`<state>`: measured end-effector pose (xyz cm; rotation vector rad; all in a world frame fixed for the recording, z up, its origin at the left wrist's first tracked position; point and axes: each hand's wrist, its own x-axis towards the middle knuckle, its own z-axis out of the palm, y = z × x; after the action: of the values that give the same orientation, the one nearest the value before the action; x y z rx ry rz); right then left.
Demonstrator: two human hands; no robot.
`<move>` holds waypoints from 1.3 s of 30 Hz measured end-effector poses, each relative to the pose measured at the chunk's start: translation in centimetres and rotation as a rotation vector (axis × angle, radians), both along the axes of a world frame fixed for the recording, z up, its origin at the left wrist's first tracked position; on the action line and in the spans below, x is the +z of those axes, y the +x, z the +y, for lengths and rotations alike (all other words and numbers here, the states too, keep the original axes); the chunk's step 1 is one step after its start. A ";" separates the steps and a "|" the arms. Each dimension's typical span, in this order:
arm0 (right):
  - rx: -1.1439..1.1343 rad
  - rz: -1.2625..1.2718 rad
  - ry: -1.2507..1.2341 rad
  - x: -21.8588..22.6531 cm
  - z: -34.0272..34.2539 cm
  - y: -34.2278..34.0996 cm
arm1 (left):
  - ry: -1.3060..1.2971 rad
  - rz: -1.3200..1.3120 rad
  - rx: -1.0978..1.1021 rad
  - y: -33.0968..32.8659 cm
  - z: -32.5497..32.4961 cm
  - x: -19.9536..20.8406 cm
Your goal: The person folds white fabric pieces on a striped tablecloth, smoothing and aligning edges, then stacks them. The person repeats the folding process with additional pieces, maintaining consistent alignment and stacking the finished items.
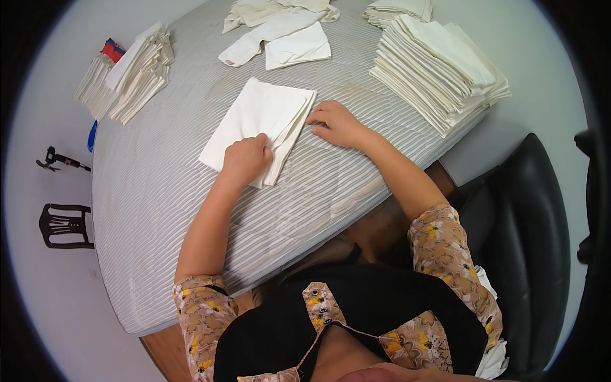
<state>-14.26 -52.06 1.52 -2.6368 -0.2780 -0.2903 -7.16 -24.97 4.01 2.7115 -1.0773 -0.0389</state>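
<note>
A folded white cloth (pixel 238 114) lies on the striped mattress in front of me, its layered edge toward the right. My left hand (pixel 247 158) is on the near part of the cloth, its fingers curled and closed at the layered edge. Just beyond that edge, on the right, rests my right hand (pixel 338 124). Its fingers are bent but apart, close to the cloth's far right side, and nothing shows between them.
The striped mattress (pixel 159 210) carries a tall stack of folded white cloths (pixel 439 70) at right and upright bundles (pixel 143 73) at far left. Loose white cloths (pixel 280 25) lie at the back. A black leather chair (pixel 519 248) stands right; a dark wooden chair (pixel 67 226) stands left.
</note>
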 end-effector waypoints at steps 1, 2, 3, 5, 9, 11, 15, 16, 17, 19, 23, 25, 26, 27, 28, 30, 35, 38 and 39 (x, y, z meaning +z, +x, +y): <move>0.041 -0.158 -0.036 0.1 0.9 0.2 | -0.030 0.009 0.003 0.1 0.2 -0.1; 0.031 -0.117 0.012 0.2 1.7 0.6 | -0.055 0.023 0.001 0.1 0.3 -0.3; -0.002 -0.033 0.049 0.3 2.5 1.0 | -0.069 0.027 0.010 0.3 0.6 -0.4; -0.105 0.042 0.095 0.5 3.9 1.5 | -0.124 0.063 0.018 0.5 0.9 -0.6; -0.329 0.061 0.205 0.5 6.0 2.0 | -0.333 0.354 0.071 1.5 2.2 -0.7; -0.396 0.107 0.258 0.5 6.6 2.1 | -0.557 0.594 0.098 2.5 3.2 -0.4; -0.465 0.132 0.167 0.4 7.0 2.5 | -1.007 0.911 0.242 3.7 7.2 0.5; -0.486 0.126 0.106 0.3 7.0 2.6 | -1.120 0.951 0.274 3.5 8.8 0.7; -0.492 0.138 0.098 0.3 7.1 2.7 | -1.145 0.957 0.308 3.2 10.6 0.8; -0.512 0.172 0.069 0.3 7.1 2.9 | -1.191 0.936 0.353 1.9 14.3 0.9; -0.474 0.214 0.101 0.7 7.7 3.1 | -1.063 0.927 0.506 -2.2 19.2 0.3; -0.417 0.041 -0.045 0.9 8.6 2.9 | -1.051 0.899 0.567 -3.9 20.4 0.1; -0.390 -0.056 -0.121 0.9 9.2 2.6 | -1.109 0.892 0.544 -4.4 20.6 0.1; -0.268 -0.196 -0.184 0.9 9.8 2.4 | -1.164 0.875 0.534 -4.8 20.5 -0.1; -0.203 -0.216 -0.157 1.0 10.5 2.3 | -1.224 0.847 0.535 -5.1 20.3 -0.2; -0.077 -0.262 -0.091 1.2 12.2 2.5 | -1.278 0.762 0.451 -5.1 19.8 -0.3; -0.024 0.062 0.733 2.4 15.9 4.7 | -1.401 0.847 0.137 -4.0 19.0 0.0; 0.237 0.351 1.382 2.8 17.4 5.2 | -1.496 0.963 -0.014 -3.7 18.5 0.7; 0.255 0.360 1.422 2.9 17.8 5.1 | -1.527 0.944 0.021 -3.7 18.2 1.1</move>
<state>-9.13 -34.24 4.41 -1.1914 -0.1679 0.0875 -10.86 -6.73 5.13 1.0575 -0.3882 -0.3025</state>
